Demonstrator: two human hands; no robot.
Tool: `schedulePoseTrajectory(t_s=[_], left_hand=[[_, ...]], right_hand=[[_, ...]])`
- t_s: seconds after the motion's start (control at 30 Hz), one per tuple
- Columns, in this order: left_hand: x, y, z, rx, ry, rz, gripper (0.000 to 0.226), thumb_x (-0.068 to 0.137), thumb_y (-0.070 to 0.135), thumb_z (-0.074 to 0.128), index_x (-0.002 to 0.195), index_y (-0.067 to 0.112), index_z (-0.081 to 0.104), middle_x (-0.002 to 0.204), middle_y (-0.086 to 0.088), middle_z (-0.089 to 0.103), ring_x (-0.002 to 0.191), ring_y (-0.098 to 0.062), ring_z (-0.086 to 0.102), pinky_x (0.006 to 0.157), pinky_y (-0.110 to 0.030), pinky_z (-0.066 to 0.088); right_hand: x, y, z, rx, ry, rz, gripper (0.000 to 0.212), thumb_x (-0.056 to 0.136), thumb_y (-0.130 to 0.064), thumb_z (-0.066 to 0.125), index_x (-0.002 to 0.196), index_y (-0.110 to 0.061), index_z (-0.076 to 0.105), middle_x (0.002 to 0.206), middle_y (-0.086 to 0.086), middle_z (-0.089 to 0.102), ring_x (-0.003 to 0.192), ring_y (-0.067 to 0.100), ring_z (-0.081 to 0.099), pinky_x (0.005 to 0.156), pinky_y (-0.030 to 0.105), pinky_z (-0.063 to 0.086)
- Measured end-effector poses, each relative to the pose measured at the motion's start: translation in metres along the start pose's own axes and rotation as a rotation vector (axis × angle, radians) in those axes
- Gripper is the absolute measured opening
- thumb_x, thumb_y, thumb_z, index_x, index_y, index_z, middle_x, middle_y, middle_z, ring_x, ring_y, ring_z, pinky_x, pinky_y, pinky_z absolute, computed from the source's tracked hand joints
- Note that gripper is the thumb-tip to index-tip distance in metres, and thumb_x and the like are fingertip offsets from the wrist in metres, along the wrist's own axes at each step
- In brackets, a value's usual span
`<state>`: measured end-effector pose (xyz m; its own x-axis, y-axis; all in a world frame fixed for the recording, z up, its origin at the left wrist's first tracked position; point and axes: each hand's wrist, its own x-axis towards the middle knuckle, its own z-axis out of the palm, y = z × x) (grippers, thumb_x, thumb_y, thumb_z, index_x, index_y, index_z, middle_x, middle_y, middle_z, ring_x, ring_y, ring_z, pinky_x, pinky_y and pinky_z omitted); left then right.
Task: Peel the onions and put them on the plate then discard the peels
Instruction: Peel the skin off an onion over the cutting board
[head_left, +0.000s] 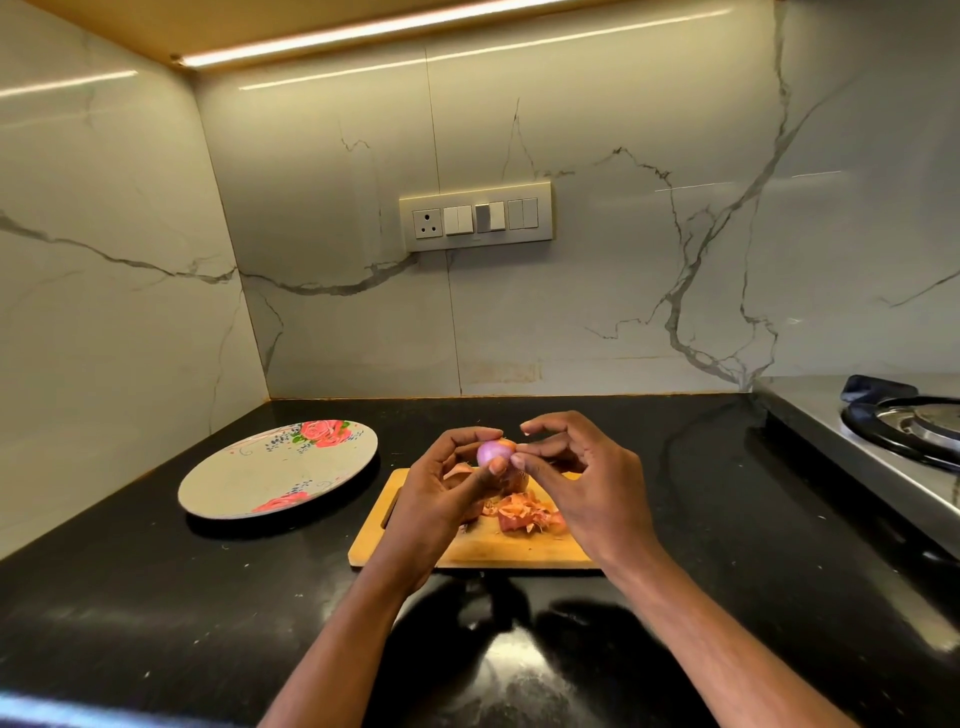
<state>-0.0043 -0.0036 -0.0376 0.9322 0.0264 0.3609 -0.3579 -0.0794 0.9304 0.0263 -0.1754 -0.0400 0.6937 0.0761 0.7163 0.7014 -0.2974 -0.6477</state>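
A small purple onion (493, 452), mostly peeled, is held above the wooden cutting board (519, 551). My left hand (447, 493) grips it between thumb and fingers. My right hand (576, 483) pinches a bit of orange skin at the onion's right end with thumb and forefinger. A pile of orange peels (524, 514) lies on the board under my hands. Another onion with its skin on shows partly behind my left thumb (517, 480). The round grey plate (249, 483) with red roses sits to the left of the board, nothing on it.
The black countertop (208, 597) runs to marble walls at the back and left. A steel gas stove (909, 431) with a burner stands at the right. A switch panel (475, 215) is on the back wall.
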Motion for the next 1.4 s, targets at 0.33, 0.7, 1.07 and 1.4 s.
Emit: schedulePoseTrajectory(t_s=[0.33,0.7,1.07,1.4], left_hand=[[-0.001,-0.001,0.0,0.067,0.001,0.001,0.051,0.078,0.033,0.075,0.124,0.025,0.056,0.115,0.009,0.069,0.106,-0.011,0.07,0.091,-0.037,0.058],[-0.002,0.002,0.0,0.014,-0.001,0.03,0.047,0.082,0.024,0.074,0.127,0.023,0.058,0.119,0.002,0.07,0.112,-0.012,0.067,0.087,-0.023,0.055],[-0.001,0.0,0.0,0.024,0.029,0.027,0.047,0.08,0.029,0.075,0.125,0.025,0.063,0.118,0.005,0.069,0.11,-0.016,0.069,0.093,-0.039,0.058],[-0.002,0.001,0.0,-0.039,-0.028,-0.019,0.043,0.084,0.027,0.07,0.127,0.023,0.063,0.117,-0.003,0.071,0.107,-0.024,0.071,0.09,-0.036,0.058]], right_hand=[[0.004,0.006,-0.002,0.048,0.073,0.058,0.028,0.087,-0.018,0.078,0.108,-0.021,0.06,0.09,-0.011,0.071,0.085,-0.002,0.068,0.073,0.01,0.053],[0.004,0.008,-0.004,0.041,-0.087,0.06,0.019,0.094,-0.029,0.069,0.111,-0.028,0.076,0.101,-0.017,0.074,0.097,-0.001,0.067,0.081,0.017,0.056],[-0.003,0.006,-0.002,-0.108,-0.012,-0.159,0.025,0.085,-0.029,0.076,0.106,-0.016,0.079,0.097,-0.008,0.077,0.087,-0.004,0.068,0.076,0.004,0.051],[-0.001,0.006,-0.004,-0.089,-0.002,-0.121,0.013,0.087,-0.018,0.077,0.1,-0.017,0.079,0.089,-0.008,0.076,0.088,-0.001,0.069,0.073,0.006,0.051]])
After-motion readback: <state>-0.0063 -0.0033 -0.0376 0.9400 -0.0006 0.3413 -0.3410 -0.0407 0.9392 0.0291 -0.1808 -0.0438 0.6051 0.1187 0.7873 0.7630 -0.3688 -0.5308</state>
